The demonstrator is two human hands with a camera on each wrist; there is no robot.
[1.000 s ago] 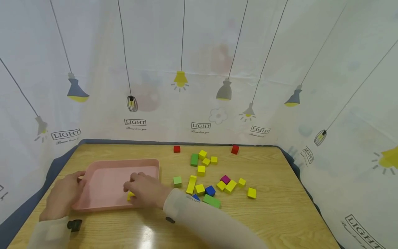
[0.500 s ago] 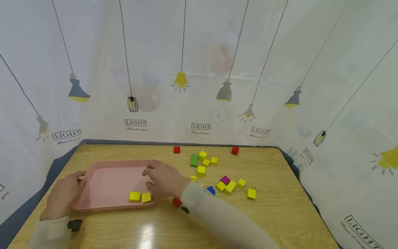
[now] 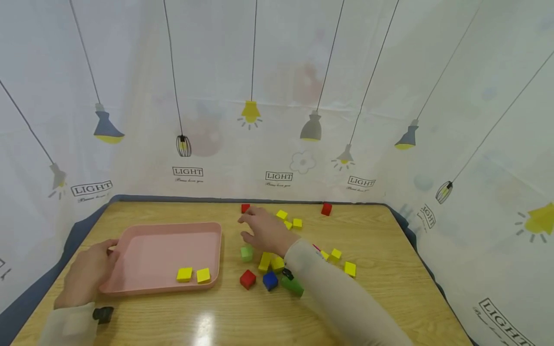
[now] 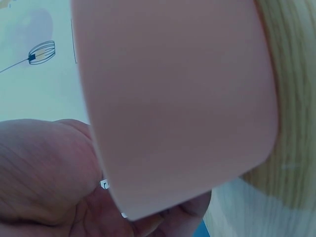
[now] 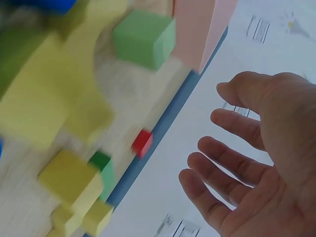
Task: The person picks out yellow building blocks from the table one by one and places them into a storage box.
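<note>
My left hand (image 3: pixel 88 271) grips the left edge of a pink tray (image 3: pixel 169 230); in the left wrist view the thumb lies on one side of the tray's wall and fingers show beyond it. Two yellow blocks (image 3: pixel 184 274) lie inside the tray near its front right corner. My right hand (image 3: pixel 270 231) holds nothing and hovers over the scattered blocks, fingers spread and loosely bent in the right wrist view. Below it are a light green block (image 3: pixel 246 253) and a long yellow block (image 3: pixel 265 262). The hand and sleeve hide part of the pile.
Nearer the front are a red block (image 3: pixel 248 279), a blue block (image 3: pixel 270 280) and a green block (image 3: pixel 292 286). Several yellow blocks lie farther right. Two red blocks (image 3: pixel 326 209) sit near the back edge. A patterned cloth (image 3: pixel 233 182) hangs around the wooden table (image 3: pixel 368 307).
The right hand has left a yellow block in the tray and moved right and back, out over the loose blocks. The left hand keeps its hold on the tray.
</note>
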